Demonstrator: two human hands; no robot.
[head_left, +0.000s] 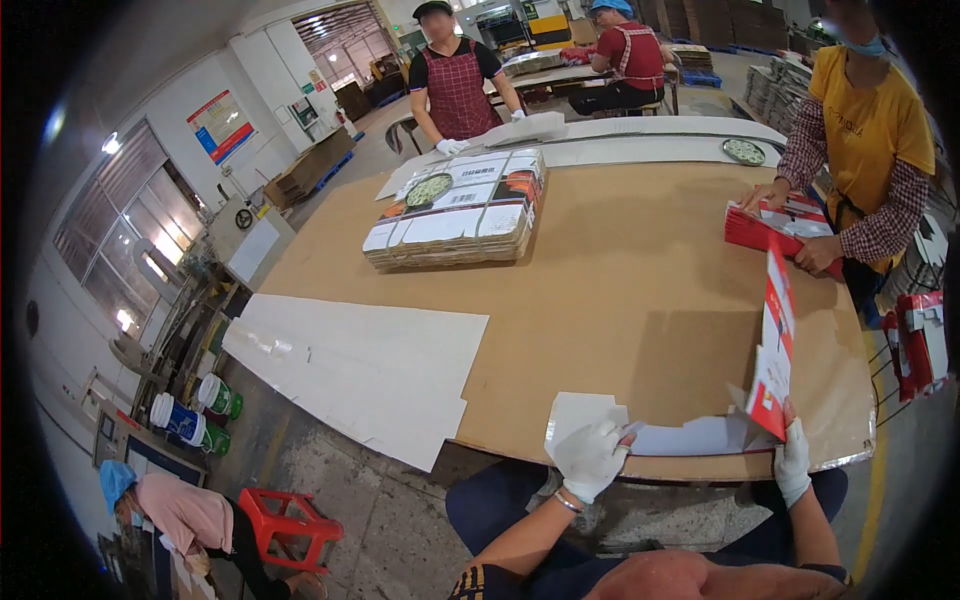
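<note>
Both of my hands wear white gloves and are at the near edge of the table, on a flat carton blank [690, 437] with a white inside. My left hand [590, 460] has its fingers closed on the white flap at the left end. With my right hand [793, 465] I grip the lower corner of a red-and-white printed panel [772, 345], which stands raised at the right end. Whether this panel and the white part are one piece is hard to make out at the fold.
A strapped stack of printed cartons [455, 210] sits farther back on the brown table [600, 290]. White sheet [360, 365] covers its left edge. At the right, a person in yellow [870, 120] handles red cartons [780, 222]; another person [455, 90] stands across. Red stool [290, 525] lower left.
</note>
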